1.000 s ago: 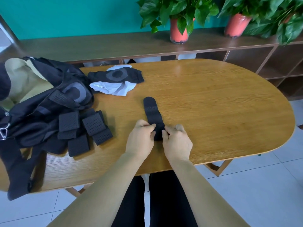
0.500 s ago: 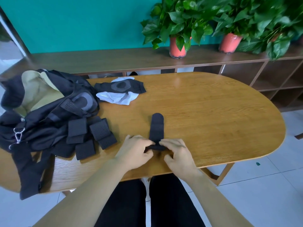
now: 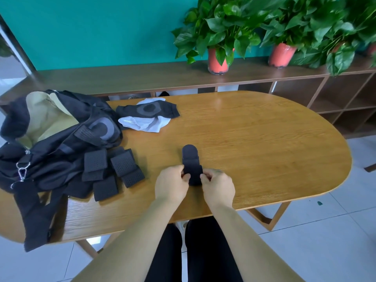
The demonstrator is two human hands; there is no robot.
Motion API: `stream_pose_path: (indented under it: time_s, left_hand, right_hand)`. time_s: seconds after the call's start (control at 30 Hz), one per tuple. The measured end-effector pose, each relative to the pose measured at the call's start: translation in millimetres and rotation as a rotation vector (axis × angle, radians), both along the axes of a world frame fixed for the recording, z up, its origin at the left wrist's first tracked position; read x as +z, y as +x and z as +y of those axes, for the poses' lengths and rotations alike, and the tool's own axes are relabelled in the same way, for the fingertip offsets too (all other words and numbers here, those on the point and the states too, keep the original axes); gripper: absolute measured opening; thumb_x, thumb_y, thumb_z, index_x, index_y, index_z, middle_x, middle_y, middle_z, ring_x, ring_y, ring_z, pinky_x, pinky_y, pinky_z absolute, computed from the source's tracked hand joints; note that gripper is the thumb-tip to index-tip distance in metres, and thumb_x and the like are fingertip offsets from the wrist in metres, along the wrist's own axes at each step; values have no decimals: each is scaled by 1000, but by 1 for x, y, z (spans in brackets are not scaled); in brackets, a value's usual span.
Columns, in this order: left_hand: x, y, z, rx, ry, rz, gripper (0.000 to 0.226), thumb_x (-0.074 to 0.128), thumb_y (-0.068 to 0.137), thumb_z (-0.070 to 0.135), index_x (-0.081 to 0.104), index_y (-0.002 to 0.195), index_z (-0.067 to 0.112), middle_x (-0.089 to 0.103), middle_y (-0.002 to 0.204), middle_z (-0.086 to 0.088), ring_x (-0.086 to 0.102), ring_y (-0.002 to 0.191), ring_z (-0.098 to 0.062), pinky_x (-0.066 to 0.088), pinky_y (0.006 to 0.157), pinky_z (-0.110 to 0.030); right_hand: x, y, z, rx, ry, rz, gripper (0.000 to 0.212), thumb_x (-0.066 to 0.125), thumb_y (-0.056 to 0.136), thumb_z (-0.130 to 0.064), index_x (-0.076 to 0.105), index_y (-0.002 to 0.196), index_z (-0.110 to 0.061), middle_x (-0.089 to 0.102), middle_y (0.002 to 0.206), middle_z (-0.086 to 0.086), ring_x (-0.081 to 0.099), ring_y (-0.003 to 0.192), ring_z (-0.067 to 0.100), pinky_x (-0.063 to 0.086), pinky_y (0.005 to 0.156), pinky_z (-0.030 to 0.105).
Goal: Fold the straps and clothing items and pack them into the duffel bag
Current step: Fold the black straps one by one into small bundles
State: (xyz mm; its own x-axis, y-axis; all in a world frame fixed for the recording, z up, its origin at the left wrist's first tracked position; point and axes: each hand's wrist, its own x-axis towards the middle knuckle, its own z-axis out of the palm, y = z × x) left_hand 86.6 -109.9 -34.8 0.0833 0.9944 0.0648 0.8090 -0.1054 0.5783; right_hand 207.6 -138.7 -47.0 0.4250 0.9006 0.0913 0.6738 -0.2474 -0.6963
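left hand (image 3: pixel 173 184) and right hand (image 3: pixel 217 185) each pinch near end of strap (image 3: pixel 191 161), table (image 3: pixel 264 149) 6 o'clock | advice: keep edges aligned, fold tight, press crease flat | folded straps (image 3: pixel 114 169) piled at 8 o'clock against bag (image 3: pixel 61 139) | bag at 9 o'clock gapes, pale lining showing, contents hidden | clothes (image 3: pixel 148 115) at 11 o'clock
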Motion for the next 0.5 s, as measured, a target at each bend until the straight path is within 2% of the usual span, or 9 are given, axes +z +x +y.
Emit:
stream_pose_path:
  time_s: [0.13,0.27,0.4,0.5]
  left_hand:
    - [-1,-1,0,-15,-16,14,43,58,93,27,53,136,18,60,128,-3,58,113,-17,47,89,-26]
    - [1,0,0,-30,-8,41,42,55,95,26,52,137,21,54,133,-5,59,110,-20,46,89,-26]
    - [2,0,1,-53,-6,49,41,55,94,21,54,134,19,56,125,-8,62,98,-22,48,83,-26]
    - [0,-1,7,-84,-3,50,39,55,94,19,56,133,16,57,124,-8,60,102,-22,48,87,-27]
  right_hand:
    - [-5,-2,0,17,-15,-58,25,55,93,-25,67,115,-25,63,112,-3,53,106,15,47,75,27]
    - [-6,-2,0,20,-16,-79,25,54,94,-24,67,115,-26,61,113,-3,52,107,15,42,71,25]
    - [-6,-2,1,27,-23,-92,26,53,94,-25,67,115,-28,60,112,-3,51,106,14,40,69,23]
    - [-6,-3,2,18,-27,-98,25,53,94,-24,68,114,-27,60,112,-2,52,105,16,38,68,23]
